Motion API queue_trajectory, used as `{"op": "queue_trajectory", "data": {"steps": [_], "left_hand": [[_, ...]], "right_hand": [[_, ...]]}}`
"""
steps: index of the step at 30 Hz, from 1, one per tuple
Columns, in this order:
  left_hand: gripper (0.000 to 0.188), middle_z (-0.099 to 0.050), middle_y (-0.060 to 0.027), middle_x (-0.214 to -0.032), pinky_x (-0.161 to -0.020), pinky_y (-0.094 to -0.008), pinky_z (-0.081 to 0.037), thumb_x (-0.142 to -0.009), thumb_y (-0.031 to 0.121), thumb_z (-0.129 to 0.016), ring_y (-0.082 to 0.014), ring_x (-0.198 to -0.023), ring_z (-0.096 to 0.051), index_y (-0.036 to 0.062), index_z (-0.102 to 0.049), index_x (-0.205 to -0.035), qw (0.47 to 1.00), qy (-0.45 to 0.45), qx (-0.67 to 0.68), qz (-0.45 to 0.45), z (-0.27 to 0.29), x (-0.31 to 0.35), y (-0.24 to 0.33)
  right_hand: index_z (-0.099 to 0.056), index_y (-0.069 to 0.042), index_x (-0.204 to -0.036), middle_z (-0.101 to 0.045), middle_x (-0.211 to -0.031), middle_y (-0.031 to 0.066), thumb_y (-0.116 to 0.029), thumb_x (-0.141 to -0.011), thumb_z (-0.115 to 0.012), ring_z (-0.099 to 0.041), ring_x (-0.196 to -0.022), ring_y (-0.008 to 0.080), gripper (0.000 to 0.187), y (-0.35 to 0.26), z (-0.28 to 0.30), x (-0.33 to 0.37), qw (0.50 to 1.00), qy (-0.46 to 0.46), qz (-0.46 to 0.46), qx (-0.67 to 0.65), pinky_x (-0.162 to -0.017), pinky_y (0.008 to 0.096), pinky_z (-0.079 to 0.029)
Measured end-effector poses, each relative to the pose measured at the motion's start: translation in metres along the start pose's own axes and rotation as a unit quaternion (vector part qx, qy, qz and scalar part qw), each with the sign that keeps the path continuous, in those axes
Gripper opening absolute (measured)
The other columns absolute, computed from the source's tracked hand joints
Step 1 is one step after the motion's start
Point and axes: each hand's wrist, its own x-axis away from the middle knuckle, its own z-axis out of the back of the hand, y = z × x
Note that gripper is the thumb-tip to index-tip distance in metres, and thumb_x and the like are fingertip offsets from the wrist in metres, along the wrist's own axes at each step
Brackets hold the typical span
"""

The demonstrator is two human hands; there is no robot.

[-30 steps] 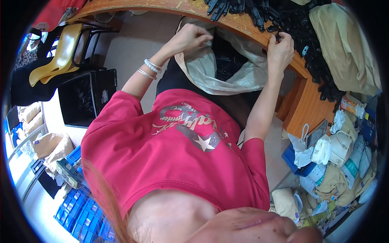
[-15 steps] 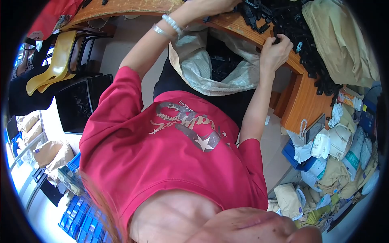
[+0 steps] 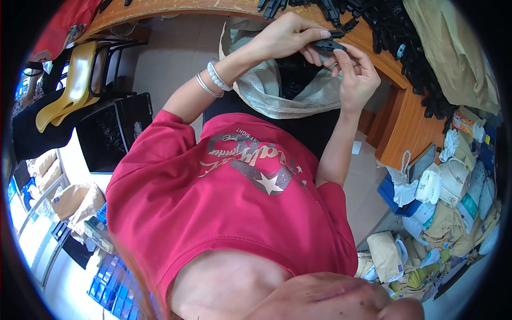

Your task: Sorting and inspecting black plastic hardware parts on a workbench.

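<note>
Just past the table's near edge, my two hands meet over the open mouth of a woven sack [image 3: 277,106]. My left hand [image 3: 290,40], with bracelets at its wrist, pinches a small black plastic part [image 3: 326,45] between thumb and fingers. From the other side my right hand [image 3: 360,77] grips the same part's right end with thumb and forefinger. Whether it is one part or two pressed together I cannot tell. Dark pieces [image 3: 301,74] show inside the sack. Several similar black parts [image 3: 330,10] lie on the wooden table [image 3: 181,6] beyond my hands.
A large heap of black parts [image 3: 400,53] covers the table at the right, beside a brown bag [image 3: 453,48]. A phone [image 3: 421,161] lies at the table's right end. To the left stand a yellow chair [image 3: 72,80] and a black bin [image 3: 101,138]. Bags [image 3: 448,229] are piled at the right.
My left hand has come back from the far table edge toward me and right. My right hand has left the heap's edge and moved slightly left, meeting the left at the black plastic part.
</note>
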Motion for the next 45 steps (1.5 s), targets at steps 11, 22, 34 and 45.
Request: {"op": "queue_trajectory", "data": {"steps": [11,22,34,45], "left_hand": [[0.039,-0.067,-0.0184,-0.076,-0.062,-0.0335,-0.053,-0.084,0.020,-0.069,-0.0260,-0.069,-0.069,0.0002,-0.061,-0.117,0.922,0.020,-0.298,-0.248,-0.005,-0.002,-0.009],[0.040,-0.066,-0.0063,-0.073,-0.049,-0.0217,-0.046,-0.090,0.032,-0.065,-0.0073,-0.051,-0.056,0.0091,-0.060,-0.124,0.989,0.017,-0.125,-0.082,0.000,0.015,-0.009],[0.020,-0.057,-0.0163,-0.067,-0.059,-0.0348,-0.048,-0.081,0.014,-0.069,-0.0263,-0.061,-0.058,-0.0019,-0.058,-0.085,0.755,0.292,-0.558,-0.185,0.051,0.002,-0.003],[0.027,-0.054,-0.0005,-0.071,-0.052,-0.0232,-0.044,-0.083,0.002,-0.065,-0.0093,-0.058,-0.054,0.0028,-0.048,-0.105,0.972,0.216,0.089,-0.024,0.011,0.017,0.010]], "right_hand": [[-0.061,0.006,-0.107,-0.063,-0.098,0.0085,0.004,-0.079,-0.071,-0.059,-0.083,0.0104,0.030,0.001,0.007,-0.001,0.999,-0.010,-0.004,-0.031,-0.078,0.0221,-0.049],[-0.067,0.000,-0.103,-0.066,-0.083,0.0044,-0.008,-0.088,-0.066,-0.062,-0.070,0.0112,0.018,0.019,0.018,-0.033,0.992,-0.032,0.045,0.114,-0.065,0.0242,-0.050],[-0.066,-0.009,-0.104,-0.060,-0.100,0.0083,-0.012,-0.086,-0.064,-0.056,-0.092,0.0265,0.018,0.039,0.041,-0.061,0.813,0.014,0.254,0.525,-0.088,0.0433,-0.039],[-0.068,0.004,-0.098,-0.066,-0.076,0.0047,0.001,-0.081,-0.070,-0.060,-0.061,0.0066,0.017,-0.002,-0.005,0.000,0.998,-0.058,-0.028,0.018,-0.056,0.0177,-0.046]]}}
